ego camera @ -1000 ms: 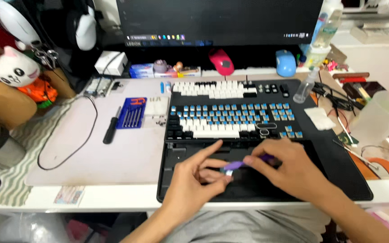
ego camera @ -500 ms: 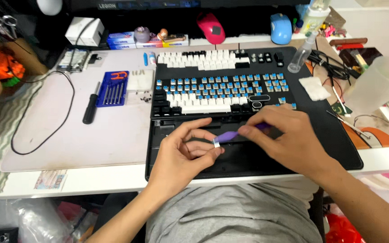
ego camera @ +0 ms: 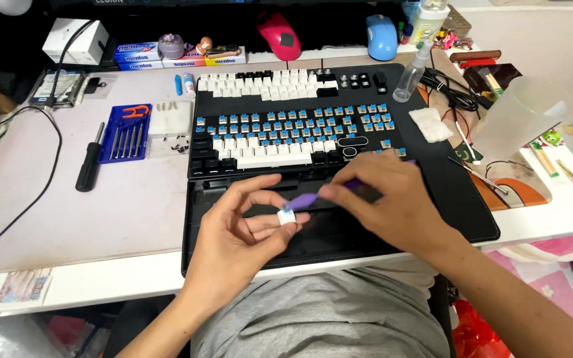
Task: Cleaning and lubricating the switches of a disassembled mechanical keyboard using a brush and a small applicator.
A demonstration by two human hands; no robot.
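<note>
A black keyboard (ego camera: 286, 136) with many caps removed, showing blue switches, lies on a black mat (ego camera: 459, 192). In front of it my left hand (ego camera: 240, 235) pinches a small white keycap (ego camera: 286, 215) between thumb and fingers. My right hand (ego camera: 382, 202) grips a purple puller tool (ego camera: 310, 200) whose tip meets the keycap. Loose white and black keycaps (ego camera: 266, 83) lie in rows behind the keyboard.
A blue screwdriver set (ego camera: 126, 132) and a black screwdriver (ego camera: 89, 166) lie on the grey pad to the left, beside a black cable (ego camera: 41, 192). A spray bottle (ego camera: 411, 76), a clear plastic cup (ego camera: 518, 119), a white cloth (ego camera: 431, 124) and cables sit to the right.
The camera has tilted down, so the desk sits higher in view. Both hands stay together before the keyboard; the white keycap now shows at the tool's tip in my left fingers.
</note>
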